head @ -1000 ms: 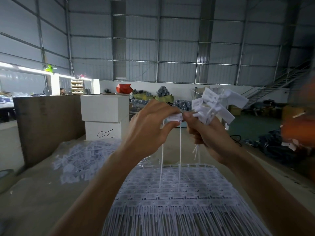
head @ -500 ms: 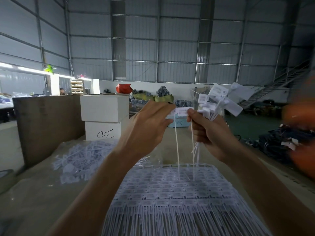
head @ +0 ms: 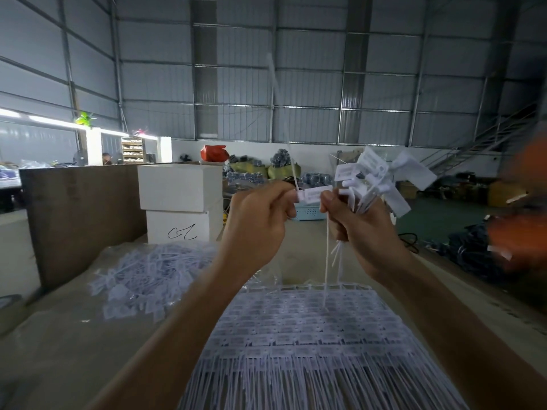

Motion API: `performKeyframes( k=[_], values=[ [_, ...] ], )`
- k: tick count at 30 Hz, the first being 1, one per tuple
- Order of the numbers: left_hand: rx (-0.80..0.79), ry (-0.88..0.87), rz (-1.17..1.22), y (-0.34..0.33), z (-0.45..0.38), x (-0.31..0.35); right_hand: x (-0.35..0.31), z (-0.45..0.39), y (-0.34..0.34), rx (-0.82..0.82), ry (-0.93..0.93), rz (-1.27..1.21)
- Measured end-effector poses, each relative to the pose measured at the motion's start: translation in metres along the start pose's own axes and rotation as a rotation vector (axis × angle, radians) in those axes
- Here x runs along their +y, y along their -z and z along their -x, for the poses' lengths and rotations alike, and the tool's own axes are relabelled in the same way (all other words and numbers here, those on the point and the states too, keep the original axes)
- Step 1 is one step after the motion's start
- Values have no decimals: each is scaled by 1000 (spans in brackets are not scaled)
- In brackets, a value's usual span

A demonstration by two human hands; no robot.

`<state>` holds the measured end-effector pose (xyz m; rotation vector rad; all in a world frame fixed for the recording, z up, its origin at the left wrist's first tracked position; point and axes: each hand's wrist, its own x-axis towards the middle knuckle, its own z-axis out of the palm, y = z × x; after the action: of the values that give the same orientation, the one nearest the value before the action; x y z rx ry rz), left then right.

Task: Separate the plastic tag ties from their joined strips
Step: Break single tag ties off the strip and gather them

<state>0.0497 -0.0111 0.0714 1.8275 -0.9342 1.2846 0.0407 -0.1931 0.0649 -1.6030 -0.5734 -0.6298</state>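
I hold both hands up at chest height over the table. My left hand pinches one end of a white tag tie; its thin tail sticks up and is blurred. My right hand pinches the other end of that tag and also grips a bunch of separated white tag ties that fan out up and to the right, with their tails hanging below the fist. Below my hands lies a wide stack of joined tag tie strips on the table.
A loose heap of separated ties lies on clear plastic at the left. Two stacked white boxes and a brown cardboard wall stand behind it. Something orange and blurred sits at the right edge. Warehouse floor with bundles lies beyond.
Both hands have stayed raised and close together. One of the two tails that hung down between the hands now points upward, and the bunch in my right hand has shifted slightly.
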Motion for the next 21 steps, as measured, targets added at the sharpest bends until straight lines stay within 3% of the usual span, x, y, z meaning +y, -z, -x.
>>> performKeyframes(
  k=[5,12,15,21],
  values=[
    [-102,335,382,3,-5,-1,-4,3,-3,-5,16,100],
    [-79,657,809,9,-7,-7,-4,4,-6,-8,8,262],
    [-108,701,884,11,-9,-11,-1,1,-4,11,-43,321],
    [-206,616,993,15,-8,-18,-11,4,-2,101,-57,183]
  ],
)
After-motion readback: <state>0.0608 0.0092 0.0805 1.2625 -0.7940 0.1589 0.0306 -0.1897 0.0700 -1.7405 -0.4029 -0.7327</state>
